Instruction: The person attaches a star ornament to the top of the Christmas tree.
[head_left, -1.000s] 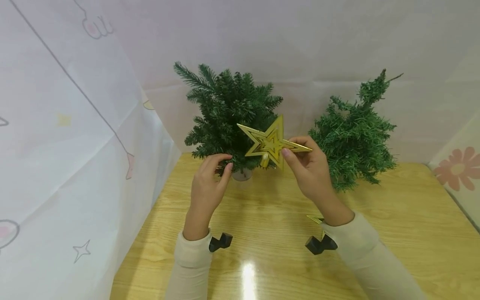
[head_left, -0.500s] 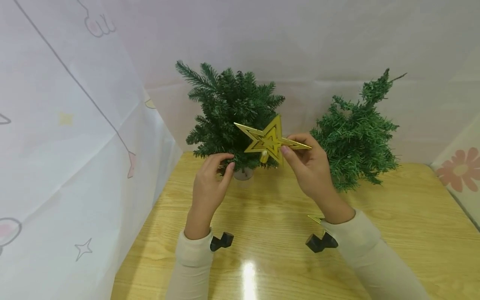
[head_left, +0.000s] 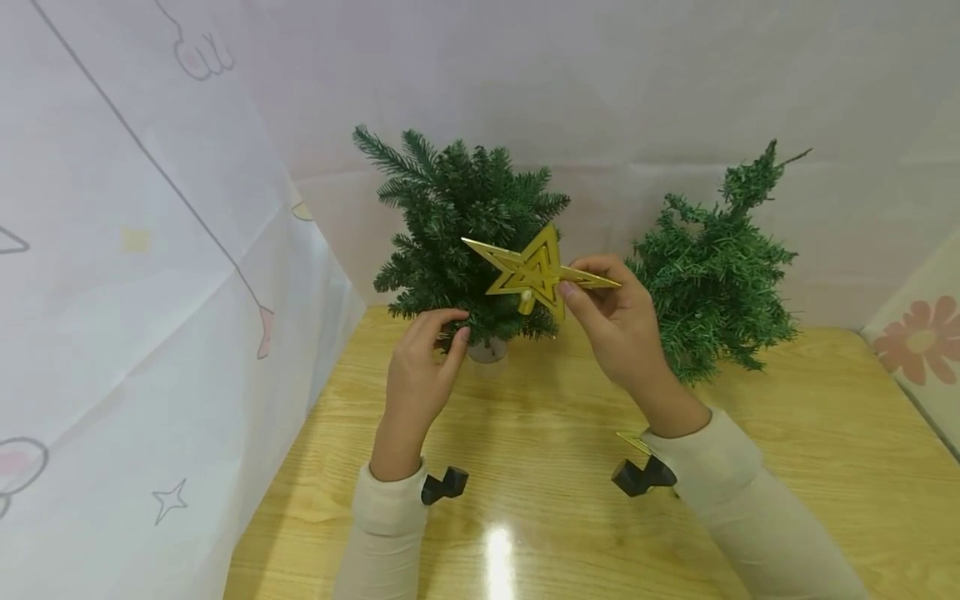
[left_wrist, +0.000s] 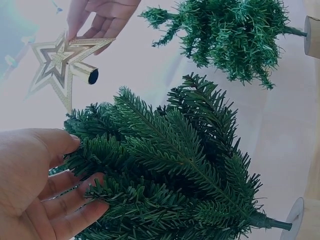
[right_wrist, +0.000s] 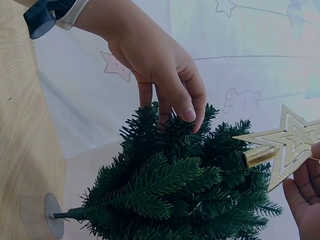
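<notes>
My right hand (head_left: pixel 621 325) pinches one point of a gold star tree topper (head_left: pixel 534 271) between thumb and fingers. A short hollow tube (left_wrist: pixel 86 73) juts from the star's back. In the head view the star is held up in front of a small artificial Christmas tree (head_left: pixel 467 208), near its top. My left hand (head_left: pixel 420 367) curls its thumb and fingers round the upper branches of that tree, as both wrist views show. The star's tube (right_wrist: pixel 261 155) is beside the branches in the right wrist view, clear of the left fingers. Parts of the left fingers are hidden among needles.
A second, thinner green tree (head_left: pixel 712 275) stands at the right. Partly covered by the right sleeve, another gold star (head_left: pixel 633 440) lies on the wooden table (head_left: pixel 525 467). A printed cloth (head_left: pixel 225 350) hangs along the left side and the back.
My right hand has raised the star slightly, moved it a little left and tilted it flatter. The left hand keeps its place at the tree.
</notes>
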